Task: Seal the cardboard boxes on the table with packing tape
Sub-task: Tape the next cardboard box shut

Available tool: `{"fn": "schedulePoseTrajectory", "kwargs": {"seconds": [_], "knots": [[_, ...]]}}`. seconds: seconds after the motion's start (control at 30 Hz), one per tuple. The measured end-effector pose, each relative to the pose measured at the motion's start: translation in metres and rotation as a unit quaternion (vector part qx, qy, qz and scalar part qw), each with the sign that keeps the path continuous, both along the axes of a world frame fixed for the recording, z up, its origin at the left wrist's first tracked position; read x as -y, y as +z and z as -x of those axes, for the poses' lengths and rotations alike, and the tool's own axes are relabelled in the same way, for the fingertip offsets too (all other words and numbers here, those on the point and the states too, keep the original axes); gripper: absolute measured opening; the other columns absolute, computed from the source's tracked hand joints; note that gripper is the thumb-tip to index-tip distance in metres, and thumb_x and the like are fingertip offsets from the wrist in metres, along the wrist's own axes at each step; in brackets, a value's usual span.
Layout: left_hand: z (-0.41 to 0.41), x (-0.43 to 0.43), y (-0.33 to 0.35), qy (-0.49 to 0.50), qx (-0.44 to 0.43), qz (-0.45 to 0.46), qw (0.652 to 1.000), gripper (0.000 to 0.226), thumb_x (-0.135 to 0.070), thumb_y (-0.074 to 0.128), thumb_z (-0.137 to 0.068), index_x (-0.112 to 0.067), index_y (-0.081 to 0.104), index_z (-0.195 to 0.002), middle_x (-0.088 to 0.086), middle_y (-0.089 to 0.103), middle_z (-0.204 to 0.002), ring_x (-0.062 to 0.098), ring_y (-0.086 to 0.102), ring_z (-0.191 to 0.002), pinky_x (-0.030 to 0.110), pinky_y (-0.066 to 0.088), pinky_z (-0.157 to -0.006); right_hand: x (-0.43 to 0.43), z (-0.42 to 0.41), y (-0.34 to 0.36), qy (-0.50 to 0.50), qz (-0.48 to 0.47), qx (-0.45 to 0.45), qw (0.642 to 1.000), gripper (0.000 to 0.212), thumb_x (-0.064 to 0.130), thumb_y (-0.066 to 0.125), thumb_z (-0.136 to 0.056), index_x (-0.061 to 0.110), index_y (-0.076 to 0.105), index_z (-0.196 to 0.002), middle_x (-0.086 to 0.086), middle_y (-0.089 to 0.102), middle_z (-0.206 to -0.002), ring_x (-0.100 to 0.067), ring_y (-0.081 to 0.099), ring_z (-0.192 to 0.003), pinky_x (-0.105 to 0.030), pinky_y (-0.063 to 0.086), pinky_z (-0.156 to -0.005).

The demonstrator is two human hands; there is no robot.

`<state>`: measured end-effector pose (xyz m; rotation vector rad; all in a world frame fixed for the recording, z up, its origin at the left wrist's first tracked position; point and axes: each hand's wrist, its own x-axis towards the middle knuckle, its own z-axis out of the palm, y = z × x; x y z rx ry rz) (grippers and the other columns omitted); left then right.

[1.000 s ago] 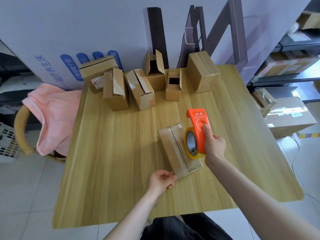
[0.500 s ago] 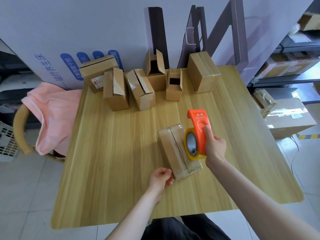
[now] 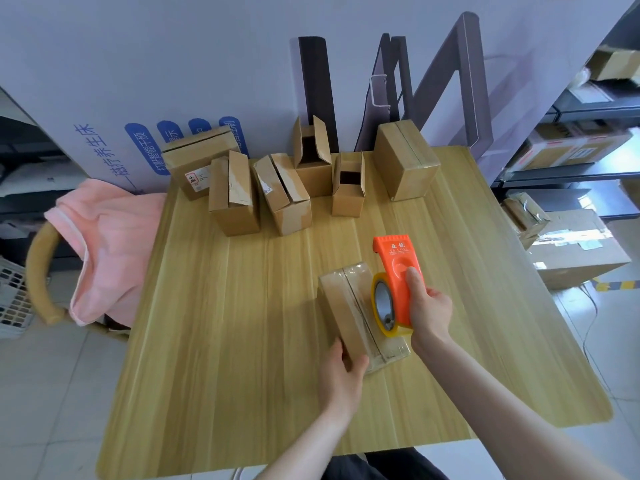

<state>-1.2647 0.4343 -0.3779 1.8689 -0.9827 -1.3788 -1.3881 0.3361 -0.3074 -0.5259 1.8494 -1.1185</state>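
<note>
A small cardboard box (image 3: 346,303) lies on the wooden table (image 3: 225,323) in front of me, its top covered with glossy clear tape. My left hand (image 3: 343,375) grips the box's near left corner, thumb on one side and fingers on the other. My right hand (image 3: 427,306) holds an orange tape dispenser (image 3: 398,268) with a yellowish tape roll (image 3: 382,303) just above the right side of the box. Several more boxes stand at the table's far edge, two of them (image 3: 311,157) (image 3: 348,185) with open tops.
A taped box (image 3: 405,164) stands at the far right of the row. A pink cloth (image 3: 104,244) hangs over a chair at the left. Large white cartons rise behind the table. Boxes (image 3: 575,251) and shelves fill the floor on the right.
My left hand has moved from beside the box's near end onto its near left corner and taken hold of it. The dispenser in my right hand has barely shifted.
</note>
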Motion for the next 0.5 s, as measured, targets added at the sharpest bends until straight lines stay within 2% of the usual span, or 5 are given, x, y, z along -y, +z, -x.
{"fn": "schedulePoseTrajectory", "kwargs": {"seconds": [0.1, 0.2, 0.3, 0.37, 0.5], "knots": [[0.005, 0.005, 0.002, -0.017, 0.011, 0.013, 1.0, 0.049, -0.028, 0.052, -0.096, -0.02, 0.04, -0.143, -0.009, 0.056, -0.133, 0.009, 0.053, -0.121, 0.029, 0.043, -0.103, 0.003, -0.001, 0.001, 0.003, 0.009, 0.003, 1.0, 0.047, 0.05, 0.067, -0.083, 0.009, 0.059, -0.062, 0.004, 0.058, -0.047, -0.006, 0.053, -0.037, -0.017, 0.04, -0.037], [0.004, 0.031, 0.004, -0.029, 0.025, 0.032, 0.999, 0.046, -0.027, 0.047, -0.099, -0.018, 0.039, -0.143, -0.005, 0.054, -0.137, 0.014, 0.05, -0.125, 0.029, 0.04, -0.104, 0.01, 0.003, 0.008, -0.037, 0.016, 0.007, 0.999, 0.047, 0.05, 0.067, -0.083, 0.008, 0.061, -0.064, -0.002, 0.059, -0.056, -0.013, 0.055, -0.048, -0.024, 0.043, -0.047], [0.006, 0.061, 0.004, 0.004, 0.024, 0.009, 1.0, 0.051, -0.03, 0.046, -0.1, -0.012, 0.034, -0.147, -0.002, 0.047, -0.143, 0.018, 0.044, -0.132, 0.026, 0.035, -0.105, 0.013, 0.013, 0.016, -0.085, 0.032, 0.01, 0.996, 0.046, 0.05, 0.067, -0.083, 0.009, 0.06, -0.063, -0.003, 0.057, -0.058, -0.015, 0.052, -0.05, -0.027, 0.041, -0.05], [0.009, 0.071, 0.0, -0.007, 0.017, 0.006, 1.0, 0.051, -0.033, 0.046, -0.099, -0.009, 0.036, -0.144, -0.002, 0.05, -0.136, 0.02, 0.046, -0.131, 0.025, 0.038, -0.101, 0.013, 0.023, 0.018, -0.102, 0.042, 0.003, 0.994, 0.045, 0.048, 0.067, -0.084, 0.009, 0.06, -0.062, -0.004, 0.055, -0.056, -0.014, 0.05, -0.047, -0.027, 0.039, -0.048], [0.021, 0.092, -0.01, -0.063, 0.03, 0.01, 0.998, 0.037, -0.029, 0.045, -0.1, -0.008, 0.045, -0.13, 0.001, 0.058, -0.123, 0.02, 0.055, -0.116, 0.023, 0.041, -0.087, 0.014, 0.049, 0.016, -0.13, 0.05, -0.007, 0.99, 0.044, 0.044, 0.067, -0.086, 0.009, 0.06, -0.06, -0.005, 0.054, -0.055, -0.016, 0.048, -0.048, -0.028, 0.037, -0.048]]}}
